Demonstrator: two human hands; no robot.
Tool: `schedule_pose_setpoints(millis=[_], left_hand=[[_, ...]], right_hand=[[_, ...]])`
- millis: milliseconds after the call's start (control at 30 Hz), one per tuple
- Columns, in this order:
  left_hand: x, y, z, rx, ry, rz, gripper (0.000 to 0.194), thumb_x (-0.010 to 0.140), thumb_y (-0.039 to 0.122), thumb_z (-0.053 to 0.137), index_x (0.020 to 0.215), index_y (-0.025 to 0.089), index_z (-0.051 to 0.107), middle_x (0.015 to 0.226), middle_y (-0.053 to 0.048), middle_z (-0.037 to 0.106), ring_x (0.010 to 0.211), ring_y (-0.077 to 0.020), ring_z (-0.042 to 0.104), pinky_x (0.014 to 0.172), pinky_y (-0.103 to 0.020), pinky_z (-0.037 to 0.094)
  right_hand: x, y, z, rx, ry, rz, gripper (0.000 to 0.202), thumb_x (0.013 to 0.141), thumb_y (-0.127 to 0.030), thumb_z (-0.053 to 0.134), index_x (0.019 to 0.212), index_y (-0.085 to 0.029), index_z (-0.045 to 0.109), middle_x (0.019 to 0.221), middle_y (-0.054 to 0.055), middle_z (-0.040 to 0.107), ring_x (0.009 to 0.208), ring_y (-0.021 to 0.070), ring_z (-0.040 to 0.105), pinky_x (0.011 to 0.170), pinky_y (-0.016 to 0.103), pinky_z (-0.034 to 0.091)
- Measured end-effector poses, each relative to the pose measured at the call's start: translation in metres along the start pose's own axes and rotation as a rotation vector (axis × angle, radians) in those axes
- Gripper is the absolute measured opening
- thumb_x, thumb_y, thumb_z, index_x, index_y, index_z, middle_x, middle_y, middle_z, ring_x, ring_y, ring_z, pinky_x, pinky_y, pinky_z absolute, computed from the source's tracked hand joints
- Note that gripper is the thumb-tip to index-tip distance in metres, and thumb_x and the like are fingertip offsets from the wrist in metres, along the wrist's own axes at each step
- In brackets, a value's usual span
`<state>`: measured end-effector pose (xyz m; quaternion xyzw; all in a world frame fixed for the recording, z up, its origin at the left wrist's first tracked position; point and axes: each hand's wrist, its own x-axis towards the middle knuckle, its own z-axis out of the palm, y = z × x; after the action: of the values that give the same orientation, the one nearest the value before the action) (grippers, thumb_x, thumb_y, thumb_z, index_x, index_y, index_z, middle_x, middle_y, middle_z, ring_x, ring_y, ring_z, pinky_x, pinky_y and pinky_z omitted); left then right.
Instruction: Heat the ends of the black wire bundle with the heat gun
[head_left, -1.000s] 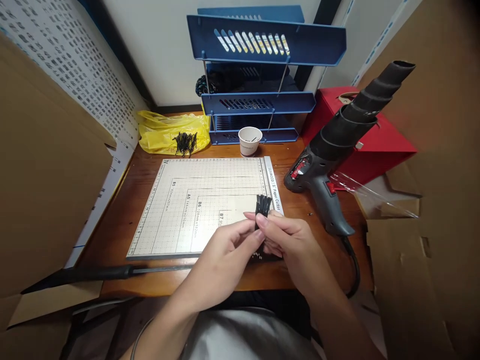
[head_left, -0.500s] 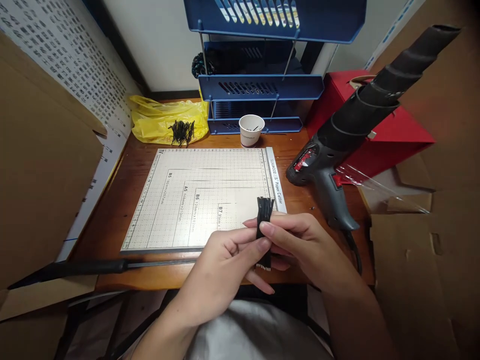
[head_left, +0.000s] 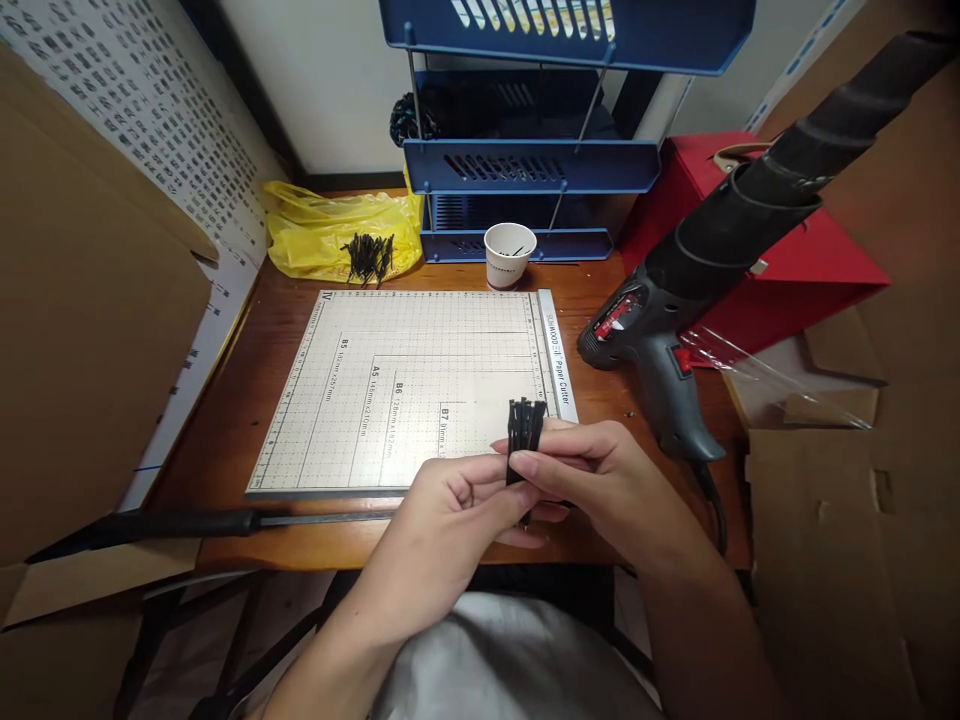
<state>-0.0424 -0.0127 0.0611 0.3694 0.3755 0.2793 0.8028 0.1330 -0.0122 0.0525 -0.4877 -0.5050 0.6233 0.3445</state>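
Observation:
A bundle of short black strips (head_left: 526, 432) stands nearly upright between my two hands, its lower part mostly covered by fingers. My left hand (head_left: 465, 510) pinches it low down, thumb across the front. Higher up, my right hand (head_left: 581, 465) grips the same bundle between thumb and fingers. Behind and below it lies the paper cutter board (head_left: 390, 420), with printed size lines. Its black-handled blade arm (head_left: 187, 523) runs along the front edge.
A heat gun (head_left: 667, 330) leans at the right against a red box (head_left: 780, 290). At the back are a paper cup (head_left: 510, 258) with dark bits inside, a blue tiered rack (head_left: 532, 165), and a yellow plastic bag (head_left: 300, 235) bearing a pile of black strips (head_left: 369, 258). Cardboard (head_left: 97, 300) walls the left.
The bundle has tilted in my hands, and its pale-tipped lower end is now mostly hidden. My left fingers have curled in beneath it. The whole view has shifted slightly.

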Motion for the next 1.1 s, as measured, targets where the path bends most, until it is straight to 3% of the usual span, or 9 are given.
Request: schedule_pose_setpoints(millis=[333,567,733,900,1033,1100], left_hand=[[-0.004,-0.005,-0.001,-0.021,-0.013,-0.012,0.026,0.1,0.033,0.063,0.119,0.023,0.076,0.119,-0.007,0.073,0.1,-0.0153,0.07,0.086,-0.024,0.058],[-0.005,-0.006,-0.001,0.017,0.069,-0.023,0.025,0.097,0.036,0.066,0.114,0.021,0.077,0.102,-0.006,0.075,0.088,-0.013,0.068,0.08,-0.022,0.057],[-0.008,-0.007,0.002,0.033,0.085,-0.003,0.024,0.098,0.035,0.066,0.115,0.024,0.078,0.098,-0.004,0.076,0.088,-0.0119,0.068,0.081,-0.02,0.057],[-0.009,-0.009,0.005,0.07,0.091,0.058,0.023,0.1,0.033,0.062,0.114,0.026,0.078,0.102,-0.003,0.076,0.087,-0.0133,0.07,0.08,-0.023,0.059],[-0.009,-0.014,0.002,0.159,0.116,0.167,0.02,0.099,0.03,0.064,0.107,0.024,0.081,0.093,-0.002,0.077,0.083,-0.0142,0.07,0.081,-0.024,0.058],[-0.011,-0.015,0.0,0.224,0.113,0.23,0.018,0.098,0.027,0.065,0.103,0.022,0.082,0.088,-0.002,0.077,0.081,-0.0143,0.07,0.078,-0.023,0.058]], right_hand=[[-0.005,0.0,0.003,0.118,0.005,0.0,0.038,0.092,-0.048,0.067,0.07,-0.016,0.065,0.073,0.0,0.047,0.069,0.0104,0.043,0.053,0.023,0.033],[-0.005,-0.01,0.01,0.036,0.051,-0.052,0.041,0.096,-0.039,0.062,0.062,-0.016,0.055,0.068,-0.002,0.042,0.064,0.0093,0.039,0.054,0.024,0.032],[-0.006,-0.01,0.011,-0.049,0.1,-0.074,0.039,0.092,-0.039,0.067,0.061,-0.017,0.062,0.063,-0.002,0.045,0.061,0.009,0.042,0.054,0.026,0.031],[-0.008,-0.009,0.013,-0.053,0.09,-0.098,0.035,0.095,-0.042,0.064,0.07,-0.018,0.07,0.067,-0.001,0.051,0.065,0.0107,0.046,0.057,0.027,0.032],[-0.014,-0.01,0.011,-0.157,0.07,-0.117,0.038,0.096,-0.038,0.062,0.063,-0.018,0.066,0.08,0.003,0.06,0.073,0.0132,0.051,0.06,0.029,0.035],[-0.018,-0.01,0.01,-0.199,0.071,-0.133,0.032,0.095,-0.035,0.064,0.067,-0.019,0.07,0.075,0.002,0.057,0.07,0.0131,0.05,0.058,0.029,0.033]])
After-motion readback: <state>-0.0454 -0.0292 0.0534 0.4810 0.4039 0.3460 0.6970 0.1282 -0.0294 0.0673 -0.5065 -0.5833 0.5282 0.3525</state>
